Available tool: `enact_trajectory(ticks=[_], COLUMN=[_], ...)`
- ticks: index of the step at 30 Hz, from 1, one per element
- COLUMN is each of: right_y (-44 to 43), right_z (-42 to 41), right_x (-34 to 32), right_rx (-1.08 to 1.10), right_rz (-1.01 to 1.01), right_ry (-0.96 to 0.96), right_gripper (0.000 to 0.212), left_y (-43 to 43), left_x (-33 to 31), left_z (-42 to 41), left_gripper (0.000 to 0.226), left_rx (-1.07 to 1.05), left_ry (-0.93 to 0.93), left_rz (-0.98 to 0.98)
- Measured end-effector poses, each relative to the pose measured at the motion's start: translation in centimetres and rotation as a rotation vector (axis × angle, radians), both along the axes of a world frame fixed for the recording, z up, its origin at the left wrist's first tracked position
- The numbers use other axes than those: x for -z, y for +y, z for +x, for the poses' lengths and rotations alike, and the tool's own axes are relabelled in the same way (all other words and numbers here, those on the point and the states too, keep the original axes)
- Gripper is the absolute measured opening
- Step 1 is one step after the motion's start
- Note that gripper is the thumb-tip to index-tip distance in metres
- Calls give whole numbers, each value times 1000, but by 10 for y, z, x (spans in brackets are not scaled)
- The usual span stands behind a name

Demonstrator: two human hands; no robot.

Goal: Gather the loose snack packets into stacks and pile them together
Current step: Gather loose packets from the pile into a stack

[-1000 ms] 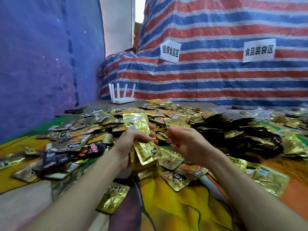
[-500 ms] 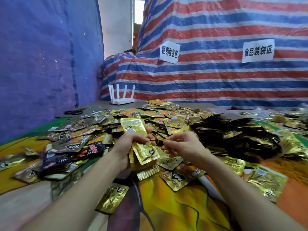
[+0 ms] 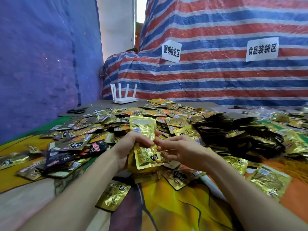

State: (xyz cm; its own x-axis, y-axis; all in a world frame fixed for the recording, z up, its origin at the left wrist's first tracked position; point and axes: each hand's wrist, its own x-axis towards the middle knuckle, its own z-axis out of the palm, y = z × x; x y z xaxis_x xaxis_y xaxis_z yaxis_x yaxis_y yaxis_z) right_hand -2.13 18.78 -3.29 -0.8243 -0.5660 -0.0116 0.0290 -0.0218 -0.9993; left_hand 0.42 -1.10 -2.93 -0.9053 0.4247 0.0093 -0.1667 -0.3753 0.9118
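Gold snack packets (image 3: pixel 143 129), stacked upright, are gripped in the left hand (image 3: pixel 131 147) above the printed cloth (image 3: pixel 175 210) — how many, hidden. The right hand (image 3: pixel 181 151) curls beside them, its hold unclear; loose packets (image 3: pixel 166 114) heap behind, before a white router (image 3: pixel 124 100).

Bare cloth (image 3: pixel 175 214) open in front, packet heap (image 3: pixel 166 114) crowding beyond, router (image 3: pixel 124 101) and striped tarp (image 3: pixel 216 80) behind

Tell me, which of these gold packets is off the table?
The upright gold stack gripped in the left hand; every other packet lies in the heap or loose on the cloth.
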Motion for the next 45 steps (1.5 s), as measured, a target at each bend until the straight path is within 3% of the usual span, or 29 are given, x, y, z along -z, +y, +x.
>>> enact_trajectory(ticks=[2,5,7,11,14,19,21,24,28,31,36,40,45], right_y=[6,6,5,6,3,-2,-4,-5,-11,-18,-22,-22,-30], right_z=[1,2,3,7,7,4,4,4,9,12,16,16,17], right_x=[-2,-5,-8,-13,-13,-7,-4,-2,1,1,0,-1,4], right_rx=[46,118,134,50,27,92,114,235,290,322,334,332,300], right_rz=[64,4,-140,-630,-754,-387,-295,-230,-180,-153,-143,-148,-97], right_ry=[48,66,49,-117,-131,87,164,220,295,372,391,354,259], right_gripper=[11,9,12,18,23,44,58,74,59,50,42,46,65], left_y=[2,3,2,1,5,5,6,9,9,10,6,8,12], left_x=[1,1,1,0,0,1,1,-1,-7,-11,-13,-13,-16], left_z=[0,-1,-2,1,1,0,1,-2,-4,0,4,3,1], left_gripper=[46,46,46,41,46,38,21,26,32,30,29,28,24], left_rx=[9,-21,-34,18,38,4,-134,-419,-591,-596,-512,-540,-736], left_ry=[0,-1,-3,-31,-28,-13,-8,87,340,487,488,358,189], left_rz=[20,-2,2,35,-2,-117,-209,-274,-310,-411,-513,-341,168])
